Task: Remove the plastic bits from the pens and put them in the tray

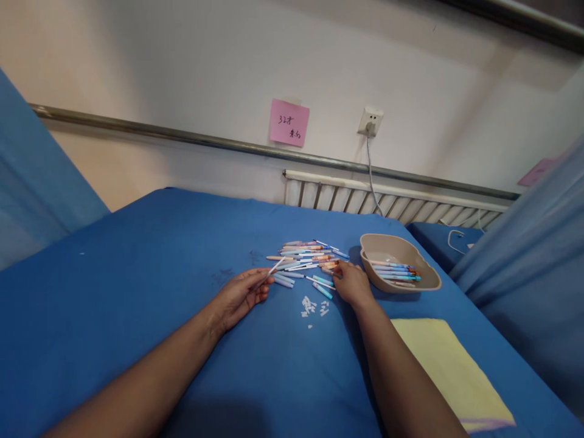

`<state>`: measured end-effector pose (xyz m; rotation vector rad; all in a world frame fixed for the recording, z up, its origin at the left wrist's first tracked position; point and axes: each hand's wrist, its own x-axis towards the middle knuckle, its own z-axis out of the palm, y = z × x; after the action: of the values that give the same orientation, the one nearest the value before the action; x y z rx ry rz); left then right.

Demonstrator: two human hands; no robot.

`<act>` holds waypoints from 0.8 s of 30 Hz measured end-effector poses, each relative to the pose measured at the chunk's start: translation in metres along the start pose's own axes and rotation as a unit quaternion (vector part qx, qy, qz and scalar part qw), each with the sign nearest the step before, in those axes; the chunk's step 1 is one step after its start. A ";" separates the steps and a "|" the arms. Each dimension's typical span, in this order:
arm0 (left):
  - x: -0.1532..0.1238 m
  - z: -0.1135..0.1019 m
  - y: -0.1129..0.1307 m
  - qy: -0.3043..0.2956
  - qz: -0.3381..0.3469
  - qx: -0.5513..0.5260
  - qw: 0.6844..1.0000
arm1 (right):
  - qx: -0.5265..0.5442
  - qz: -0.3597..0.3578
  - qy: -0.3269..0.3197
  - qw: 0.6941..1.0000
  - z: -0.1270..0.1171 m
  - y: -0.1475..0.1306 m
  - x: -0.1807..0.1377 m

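Note:
My left hand [246, 296] is closed around a thin white stick [277, 265] that looks like a pen refill, its tip pointing up and to the right. To its right lies a loose pile of pen parts [303, 255], with pastel barrels, white refills and orange pieces. My right hand [351, 281] reaches into the right end of this pile, fingers bent together by the orange pieces; whatever they grip is hidden. Light-blue barrels [283, 280] rest by the left fingertips. Nearer me are turquoise pen pieces [322, 291] and several small white bits [309, 305].
A beige basin [429, 275] holding several pens stands right of my right hand. A yellow cloth [449, 359] lies beside my right forearm on the blue sheet [159, 255]. Behind are a radiator [337, 196], a metal rail [191, 136] and a plugged cord [370, 164]. Blue curtains hang at both sides.

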<state>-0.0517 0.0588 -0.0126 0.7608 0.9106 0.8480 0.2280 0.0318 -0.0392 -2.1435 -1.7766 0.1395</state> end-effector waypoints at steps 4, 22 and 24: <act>-0.001 0.001 0.000 -0.002 -0.001 0.003 1.000 | 0.037 0.005 0.004 0.999 0.002 -0.002 0.002; -0.006 0.009 -0.008 -0.072 0.054 0.163 0.983 | 0.524 -0.046 -0.048 0.849 -0.002 -0.042 -0.014; -0.007 0.010 -0.010 -0.083 0.063 0.186 0.977 | 0.516 -0.054 -0.045 0.854 -0.001 -0.041 -0.014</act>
<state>-0.0423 0.0461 -0.0140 1.2062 0.8886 0.7186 0.1875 0.0247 -0.0270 -1.2471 -1.3437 0.9376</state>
